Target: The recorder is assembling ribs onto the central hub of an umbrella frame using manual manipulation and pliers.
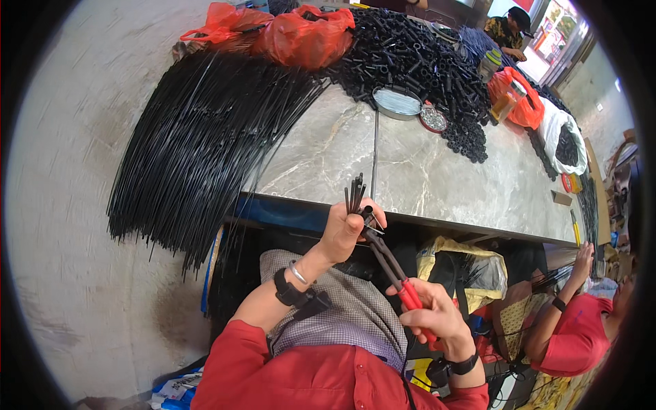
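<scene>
My left hand (337, 236) is closed around a small bundle of thin black rods (354, 194), whose ends stick up above the fingers. A short black tube (367, 211) with an open end shows beside the thumb. My right hand (437, 313) grips the red handles of long-jawed pincers (408, 295). Their dark metal head reaches up to the left hand, just below the tube. Whether the jaws are biting on anything is too small to tell. Both hands are over my lap, in front of the table's near edge.
On the grey marbled table (321, 154) lie a wide sheaf of long black rods (198, 143), a heap of black tube pieces (403, 55), a round tin (397, 102) and red plastic bags (304, 37). A co-worker in red (577, 335) sits close at the right. Another person (509, 33) is at the far end.
</scene>
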The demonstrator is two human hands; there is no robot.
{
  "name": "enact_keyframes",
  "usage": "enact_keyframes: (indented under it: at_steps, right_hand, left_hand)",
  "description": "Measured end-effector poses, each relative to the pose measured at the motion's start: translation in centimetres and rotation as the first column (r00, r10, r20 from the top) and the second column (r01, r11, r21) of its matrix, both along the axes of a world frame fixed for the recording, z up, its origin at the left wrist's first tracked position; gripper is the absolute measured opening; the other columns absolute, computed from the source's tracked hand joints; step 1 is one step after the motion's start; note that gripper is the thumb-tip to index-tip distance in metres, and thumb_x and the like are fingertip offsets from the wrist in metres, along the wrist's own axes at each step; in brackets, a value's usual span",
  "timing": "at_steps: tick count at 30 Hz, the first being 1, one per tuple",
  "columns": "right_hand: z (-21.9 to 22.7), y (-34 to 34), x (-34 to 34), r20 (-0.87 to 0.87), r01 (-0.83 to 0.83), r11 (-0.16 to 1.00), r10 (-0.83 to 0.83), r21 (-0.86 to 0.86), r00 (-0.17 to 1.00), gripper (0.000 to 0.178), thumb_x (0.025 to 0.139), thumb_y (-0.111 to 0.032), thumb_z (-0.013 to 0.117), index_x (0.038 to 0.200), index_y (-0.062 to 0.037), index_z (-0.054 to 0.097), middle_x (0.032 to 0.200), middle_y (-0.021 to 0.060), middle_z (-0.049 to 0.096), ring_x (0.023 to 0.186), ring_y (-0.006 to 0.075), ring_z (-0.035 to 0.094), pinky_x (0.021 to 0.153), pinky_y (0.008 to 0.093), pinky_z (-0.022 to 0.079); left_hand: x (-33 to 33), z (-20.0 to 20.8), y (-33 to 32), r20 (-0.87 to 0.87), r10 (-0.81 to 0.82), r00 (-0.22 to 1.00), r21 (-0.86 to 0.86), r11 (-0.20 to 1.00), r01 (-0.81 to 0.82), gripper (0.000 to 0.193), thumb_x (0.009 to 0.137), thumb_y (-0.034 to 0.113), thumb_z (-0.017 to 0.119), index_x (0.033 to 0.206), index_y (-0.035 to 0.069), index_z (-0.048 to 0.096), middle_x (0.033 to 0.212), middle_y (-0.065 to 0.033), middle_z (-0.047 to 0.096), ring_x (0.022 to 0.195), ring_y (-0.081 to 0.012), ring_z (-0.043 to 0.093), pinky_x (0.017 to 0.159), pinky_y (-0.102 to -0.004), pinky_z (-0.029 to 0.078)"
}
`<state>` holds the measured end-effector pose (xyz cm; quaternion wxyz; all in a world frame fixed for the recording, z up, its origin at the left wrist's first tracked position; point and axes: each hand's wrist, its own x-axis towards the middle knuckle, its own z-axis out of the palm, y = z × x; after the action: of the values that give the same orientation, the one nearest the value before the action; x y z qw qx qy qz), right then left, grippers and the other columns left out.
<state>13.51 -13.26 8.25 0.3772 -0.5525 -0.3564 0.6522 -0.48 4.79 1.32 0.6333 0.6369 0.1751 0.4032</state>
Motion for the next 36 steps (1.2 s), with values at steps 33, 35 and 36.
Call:
enact_keyframes:
  at_steps: [33,35,36]
  right_hand:
    - [-2.5,-2.4,0.2,0.479,-0.112,0.958,-0.029,0.263,0.877,0.039,0.094,-0.017,0.050,0.128,0.0000,0.043,0.081,0.0133,0.061,0.070,0.0249,0.061,0.064,0.0314,0.048]
    - [-2.8,-2.5,-0.4,0.527,-0.082,0.955,-0.085,0.286,0.846,0.034,0.093,-0.016,0.050,0.122,0.0012,0.046,0.076,0.0130,0.059,0.065,0.0245,0.060,0.061,0.0318,0.047]
    - [-3.0,-2.6,-0.7,0.571,-0.056,0.949,-0.140,0.312,0.809,0.029,0.093,-0.015,0.051,0.115,0.0024,0.049,0.071,0.0127,0.057,0.060,0.0240,0.059,0.059,0.0323,0.047]
  left_hand:
    - [0.6,0.4,-0.8,-0.020,-0.115,0.993,0.073,0.991,0.116,0.084,0.076,0.079,0.037,0.078,0.000,0.064,0.057,0.0021,0.047,0.051,-0.0052,0.044,0.047,-0.0209,0.032]
    - [0.7,0.5,-0.9,-0.105,-0.096,0.990,0.084,0.991,0.105,0.092,0.071,0.085,0.032,0.076,-0.001,0.065,0.061,-0.0008,0.054,0.053,-0.0059,0.048,0.048,-0.0208,0.035]
    - [0.8,0.4,-1.1,-0.088,-0.091,0.992,0.067,0.993,0.098,0.092,0.071,0.085,0.032,0.077,-0.001,0.065,0.062,-0.0004,0.054,0.053,-0.0053,0.048,0.047,-0.0201,0.034]
